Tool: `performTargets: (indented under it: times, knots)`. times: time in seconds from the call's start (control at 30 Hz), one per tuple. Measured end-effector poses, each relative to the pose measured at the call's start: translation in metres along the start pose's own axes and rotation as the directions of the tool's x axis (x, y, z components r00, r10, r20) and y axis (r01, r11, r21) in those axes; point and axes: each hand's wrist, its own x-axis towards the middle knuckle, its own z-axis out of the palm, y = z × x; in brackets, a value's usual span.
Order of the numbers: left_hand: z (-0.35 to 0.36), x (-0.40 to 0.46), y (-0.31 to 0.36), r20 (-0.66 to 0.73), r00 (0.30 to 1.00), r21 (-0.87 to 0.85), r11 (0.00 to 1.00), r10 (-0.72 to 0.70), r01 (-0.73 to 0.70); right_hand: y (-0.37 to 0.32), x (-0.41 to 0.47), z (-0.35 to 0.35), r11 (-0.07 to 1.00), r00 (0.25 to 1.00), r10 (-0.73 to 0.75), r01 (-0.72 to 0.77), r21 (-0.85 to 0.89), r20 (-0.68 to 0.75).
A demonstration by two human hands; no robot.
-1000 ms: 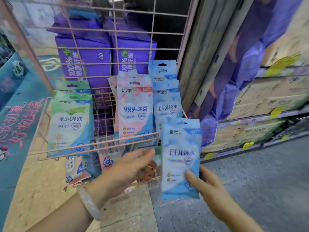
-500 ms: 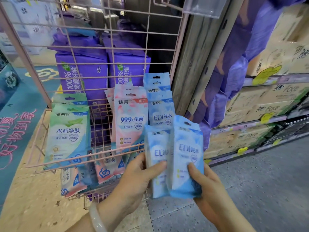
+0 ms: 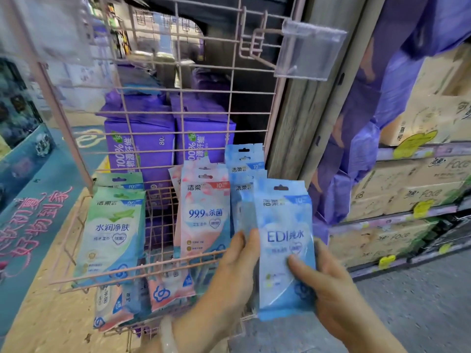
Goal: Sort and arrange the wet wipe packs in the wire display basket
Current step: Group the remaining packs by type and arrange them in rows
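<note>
At the near right corner of the pink wire basket (image 3: 132, 272), both hands are on blue wipe packs. Right hand (image 3: 328, 281) pinches the front blue pack (image 3: 283, 240) at its lower right edge: thumb across the face, fingers behind. Pack upright, label facing the person, most of it above the grip. Left hand (image 3: 234, 273) has its thumb on a second blue pack (image 3: 244, 215) just behind and left of the front one; its fingers are hidden, so can't confirm the full grip. More blue packs (image 3: 244, 161) stand further back in the basket's right column. Pink packs (image 3: 204, 215) upright in the middle, green packs (image 3: 112, 225) on the left. Purple packs (image 3: 142, 141) sit behind the wire grid, further back.
</note>
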Motion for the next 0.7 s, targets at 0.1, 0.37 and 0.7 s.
performTargets:
  times: [0.1, 0.37, 0.7]
  knots:
    - [0.016, 0.02, 0.033, 0.058, 0.982, 0.068, 0.981, 0.178, -0.182, -0.027, 0.031, 0.007, 0.971, 0.972, -0.232, 0.233, -0.051, 0.027]
    - [0.01, 0.043, 0.02, -0.179, 0.961, 0.569, 0.819, 0.21, -0.073, -0.015, 0.105, -0.003, 0.507, 0.966, -0.218, 0.233, -0.83, 0.138]
    - [0.019, 0.069, 0.023, -0.464, 0.884, 0.405, 0.901, 0.057, 0.154, -0.022, 0.131, 0.001, 0.825, 0.95, 0.02, 0.161, -0.542, 0.313]
